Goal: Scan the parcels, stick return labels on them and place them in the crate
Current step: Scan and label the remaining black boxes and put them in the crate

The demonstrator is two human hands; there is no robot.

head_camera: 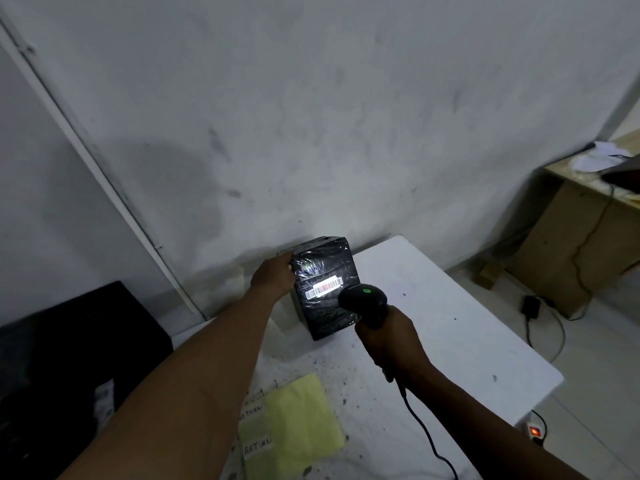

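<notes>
A black plastic-wrapped parcel (pixel 323 289) stands tilted on the white table (pixel 467 341) near the wall. My left hand (pixel 275 275) grips its upper left edge. A white barcode strip (pixel 323 287) on its front glows red under the scanner beam. My right hand (pixel 389 339) grips the handle of a black barcode scanner (pixel 363 303), green light lit, aimed at the barcode from close by. A yellow sheet (pixel 304 420) with white RETURN labels (pixel 258 445) lies near the table's front edge. The black crate (pixel 69 358) sits to the left of the table.
The scanner's cable (pixel 426 434) trails toward me over the table. A wooden desk (pixel 585 237) with papers stands at the right. A power strip (pixel 535 432) with a red light and cables lie on the floor.
</notes>
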